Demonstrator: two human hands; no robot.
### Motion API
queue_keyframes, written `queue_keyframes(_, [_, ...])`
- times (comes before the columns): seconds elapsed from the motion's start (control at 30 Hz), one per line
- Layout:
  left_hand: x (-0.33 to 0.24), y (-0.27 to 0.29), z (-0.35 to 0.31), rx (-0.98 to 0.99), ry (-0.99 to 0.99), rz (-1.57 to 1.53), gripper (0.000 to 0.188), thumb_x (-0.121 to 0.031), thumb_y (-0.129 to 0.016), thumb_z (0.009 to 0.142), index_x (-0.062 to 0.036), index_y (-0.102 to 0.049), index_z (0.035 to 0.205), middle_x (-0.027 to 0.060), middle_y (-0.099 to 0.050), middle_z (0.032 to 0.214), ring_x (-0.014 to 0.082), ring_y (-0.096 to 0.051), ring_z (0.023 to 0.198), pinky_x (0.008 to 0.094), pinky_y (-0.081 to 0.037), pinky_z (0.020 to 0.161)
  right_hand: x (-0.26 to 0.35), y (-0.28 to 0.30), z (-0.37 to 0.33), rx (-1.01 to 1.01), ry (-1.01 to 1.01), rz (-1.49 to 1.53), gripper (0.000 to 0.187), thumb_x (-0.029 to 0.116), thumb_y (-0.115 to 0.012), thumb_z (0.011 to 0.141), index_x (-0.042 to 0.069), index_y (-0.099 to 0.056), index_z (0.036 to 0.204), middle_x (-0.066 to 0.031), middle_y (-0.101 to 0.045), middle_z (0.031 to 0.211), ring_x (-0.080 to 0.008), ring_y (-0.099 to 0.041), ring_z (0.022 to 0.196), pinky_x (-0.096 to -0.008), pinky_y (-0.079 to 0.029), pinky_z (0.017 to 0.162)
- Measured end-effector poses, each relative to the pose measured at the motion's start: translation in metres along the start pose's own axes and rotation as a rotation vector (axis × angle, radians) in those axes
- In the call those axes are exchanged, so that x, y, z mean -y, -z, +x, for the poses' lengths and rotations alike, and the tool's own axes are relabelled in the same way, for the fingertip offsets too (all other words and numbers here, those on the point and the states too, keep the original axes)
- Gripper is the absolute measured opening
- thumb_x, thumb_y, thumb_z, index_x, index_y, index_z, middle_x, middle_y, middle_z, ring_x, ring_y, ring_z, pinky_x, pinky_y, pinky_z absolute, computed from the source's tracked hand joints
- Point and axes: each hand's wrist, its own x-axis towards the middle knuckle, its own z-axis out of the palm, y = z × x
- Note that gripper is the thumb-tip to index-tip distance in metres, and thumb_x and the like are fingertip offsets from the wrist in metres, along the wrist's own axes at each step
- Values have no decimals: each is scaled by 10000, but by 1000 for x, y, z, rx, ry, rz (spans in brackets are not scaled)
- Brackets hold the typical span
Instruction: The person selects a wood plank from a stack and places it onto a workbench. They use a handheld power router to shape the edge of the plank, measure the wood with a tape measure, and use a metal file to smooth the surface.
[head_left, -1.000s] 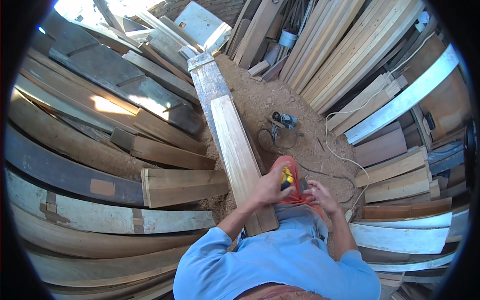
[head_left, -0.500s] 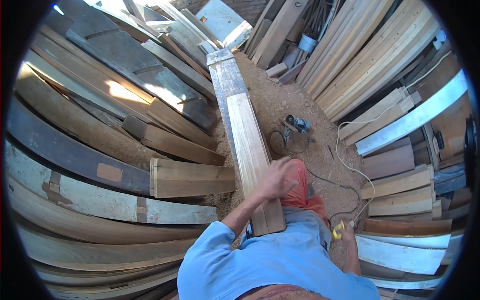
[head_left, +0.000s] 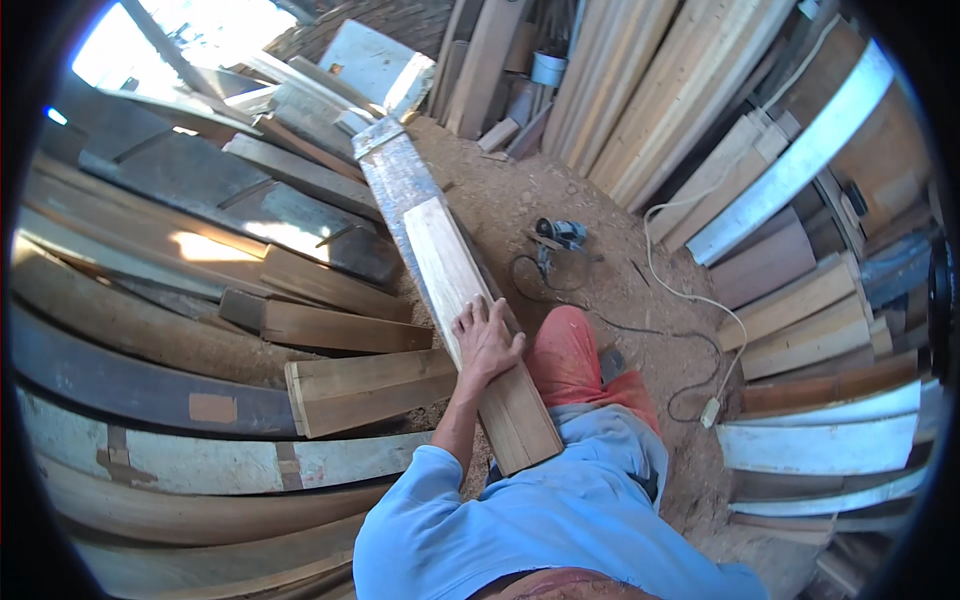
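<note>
My left hand (head_left: 486, 337) lies on a pale wooden board (head_left: 447, 258), fingers apart and palm down. Under the board runs a long, narrow, worn grey bench (head_left: 388, 172), which slants away to the far left. The board's near end reaches my body, beside my knee in red trousers. My right hand is out of the picture. To the right of the bench, a blue-grey power tool (head_left: 560, 236) sits on the dusty ground with its dark cord (head_left: 640, 328).
A white extension cable (head_left: 655, 250) curves along the right, ending in a pale socket (head_left: 711, 411) on the ground. Stacked planks (head_left: 365, 385) crowd the left side. Tall timber (head_left: 640, 90) leans at the back, near a small bucket (head_left: 548, 69). White boards (head_left: 820, 445) lie at right.
My left hand has come down flat onto the board from just above it. My right hand, which held a yellow thing by the cable's end, has left the picture. The view has shifted.
</note>
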Motion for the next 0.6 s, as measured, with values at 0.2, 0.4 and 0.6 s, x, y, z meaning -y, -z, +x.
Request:
queue_keyframes(0.2, [3, -26, -1, -16, -18, -6, 744, -458, -701, 815, -127, -494, 1449, 287, -312, 1579, 471, -235, 1480, 600, -164, 1191, -45, 1, -30, -62, -57, 75, 346, 106, -570, 874, 19, -594, 1209, -107, -647, 1014, -217, -673, 903, -384, -572, 789])
queue_keyframes(0.4, [10, -29, -5, -62, -30, 45, 606, -436, -710, 824, -169, -604, 1358, 257, -354, 1564, 461, -252, 1466, 560, -181, 1195, -78, -7, -41, -93, -141, 137, 337, 132, -561, 886, 25, -595, 1203, -109, -645, 1007, -219, -671, 900, -393, -571, 789])
queue_keyframes(0.6, [7, -27, -3, -32, -47, 31, 577, -420, -702, 848, -169, -603, 1358, 256, -337, 1580, 463, -252, 1466, 560, -179, 1196, -80, -20, -39, -137, -148, 233, 329, 158, -553, 897, 31, -596, 1197, -110, -643, 1000, -221, -669, 898, -401, -570, 790])
